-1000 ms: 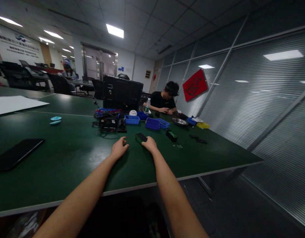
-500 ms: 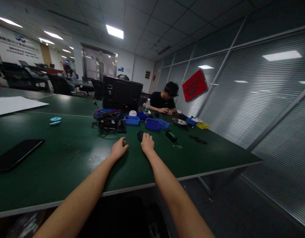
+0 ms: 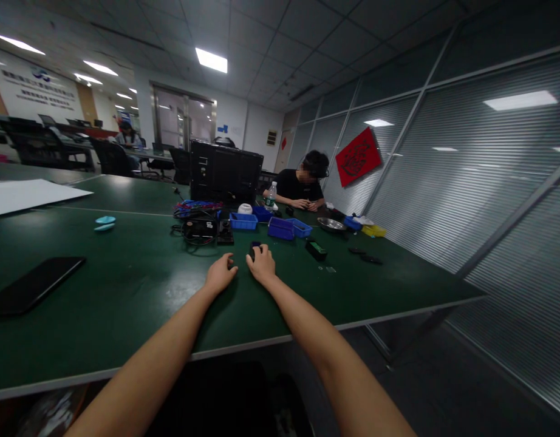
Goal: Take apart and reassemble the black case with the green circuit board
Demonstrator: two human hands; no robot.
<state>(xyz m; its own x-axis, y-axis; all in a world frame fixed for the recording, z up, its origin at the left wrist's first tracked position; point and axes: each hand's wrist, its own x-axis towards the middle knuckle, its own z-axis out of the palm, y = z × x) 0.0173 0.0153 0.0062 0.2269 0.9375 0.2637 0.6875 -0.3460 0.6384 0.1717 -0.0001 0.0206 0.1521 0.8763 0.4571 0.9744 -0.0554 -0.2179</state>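
My right hand (image 3: 262,266) grips a small black box (image 3: 255,246) on the green table (image 3: 138,285). The fingers cover much of the box, and its top looks dark bluish. To the left, my left hand (image 3: 220,273) rests near the tabletop, loosely curved with thumb and fingers apart and nothing visible in it. Another black box with green inside (image 3: 315,249) lies to the right of my right hand. Beyond both hands are a blue tray (image 3: 243,221) and a darker blue bin (image 3: 280,229).
A black power adapter with cables (image 3: 200,229), a monitor (image 3: 226,173), a white ball (image 3: 245,209) and a water bottle (image 3: 271,193) stand farther back. A metal bowl (image 3: 331,224) is at the right, a black tablet-like slab (image 3: 36,284) at the left. Across the table sits a person (image 3: 302,182).
My right hand has moved slightly left and turned the black box, which was slanted and now stands more upright. My left hand has stayed nearly in place.
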